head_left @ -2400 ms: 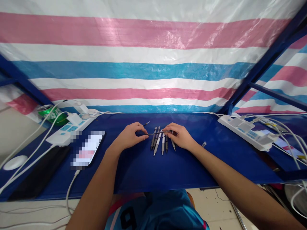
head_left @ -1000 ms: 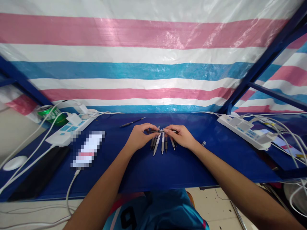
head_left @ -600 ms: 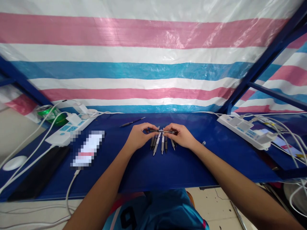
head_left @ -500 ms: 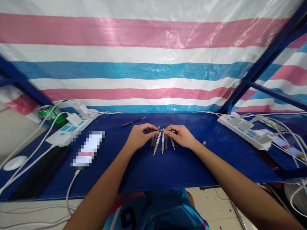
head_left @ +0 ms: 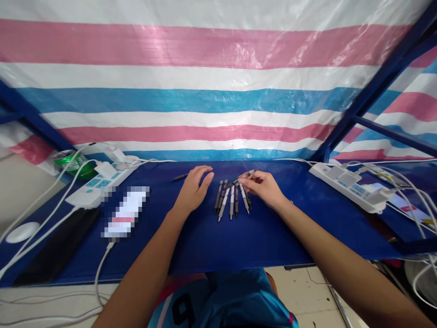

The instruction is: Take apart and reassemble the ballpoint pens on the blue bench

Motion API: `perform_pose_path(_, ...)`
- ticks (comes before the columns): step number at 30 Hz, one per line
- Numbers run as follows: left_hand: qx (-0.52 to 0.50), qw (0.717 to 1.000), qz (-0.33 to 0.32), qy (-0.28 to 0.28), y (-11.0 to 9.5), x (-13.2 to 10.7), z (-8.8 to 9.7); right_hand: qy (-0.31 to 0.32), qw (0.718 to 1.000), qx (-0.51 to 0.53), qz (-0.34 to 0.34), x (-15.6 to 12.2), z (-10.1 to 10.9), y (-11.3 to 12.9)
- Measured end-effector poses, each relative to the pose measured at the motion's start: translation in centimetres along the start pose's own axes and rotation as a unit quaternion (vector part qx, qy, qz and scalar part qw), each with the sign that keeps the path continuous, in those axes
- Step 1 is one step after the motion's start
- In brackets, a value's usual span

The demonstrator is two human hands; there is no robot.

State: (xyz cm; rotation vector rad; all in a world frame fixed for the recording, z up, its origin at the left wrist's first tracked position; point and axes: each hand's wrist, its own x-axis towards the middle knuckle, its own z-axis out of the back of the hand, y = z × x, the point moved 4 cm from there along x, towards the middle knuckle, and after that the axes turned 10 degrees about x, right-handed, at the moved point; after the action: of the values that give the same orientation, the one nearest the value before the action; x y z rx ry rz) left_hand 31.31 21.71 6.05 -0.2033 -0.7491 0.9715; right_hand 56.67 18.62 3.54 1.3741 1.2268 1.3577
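Several pens (head_left: 231,202), some white and some grey or dark, lie side by side on the blue tabletop (head_left: 218,246), their tips toward me. Just over their far ends, my right hand (head_left: 261,186) pinches another pen (head_left: 243,177), held at a slant. My left hand (head_left: 195,187) is left of the row, holding nothing, with its thumb and fingers apart. Beyond it a dark pen (head_left: 179,177) lies by itself, partly hidden behind that hand.
At left are a phone (head_left: 128,209) on a cable, a power strip (head_left: 102,182), a green can (head_left: 75,165) and a white mouse-like object (head_left: 22,233). Another power strip (head_left: 348,187) with plugs lies at right. A striped sheet (head_left: 205,100) hangs behind the table.
My left hand has let go of the pen that both hands held and moved left, opening. My right hand keeps that pen, now tilted, and has shifted slightly right.
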Motion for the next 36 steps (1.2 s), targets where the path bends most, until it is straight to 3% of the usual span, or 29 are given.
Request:
perform_pose_path(5, 0.147, 0.987, 0.060, 0.005, 3.0, -0.3, -0.9, -0.023, 0.999, 0.041, -0.025, 0.2, 0.5, -0.3)
perform_pose_path(10, 0.229, 0.964, 0.125, 0.051, 5.3, -1.1, -1.8, -0.016, 0.995, -0.099, -0.024, 0.3, 0.7, -0.9)
perform_pose_path(15, 0.253, 0.958, 0.134, 0.026, 5.5, -1.0, -1.2, -0.025, 0.975, -0.220, -0.005, 0.5, 1.2, -1.5)
perform_pose_path(22, 0.304, 0.939, 0.158, 0.047, 5.0, -0.9, -0.5, -0.026, 0.963, -0.267, 0.022, 0.7, 1.3, -1.5)
perform_pose_path(29, 0.328, 0.927, 0.184, 0.010, 5.1, -1.1, 0.6, -0.026, 0.948, -0.315, 0.036, 0.6, 1.2, -0.8)
perform_pose_path(32, 0.344, 0.915, 0.210, -0.003, 5.3, -1.3, 1.5, -0.009, 0.938, -0.345, 0.032, 0.7, 2.9, 0.4)
perform_pose_path(36, 0.346, 0.911, 0.219, 0.038, 6.1, -1.6, 1.9, 0.092, 0.921, -0.377, -0.032, -0.3, 7.4, 2.2)
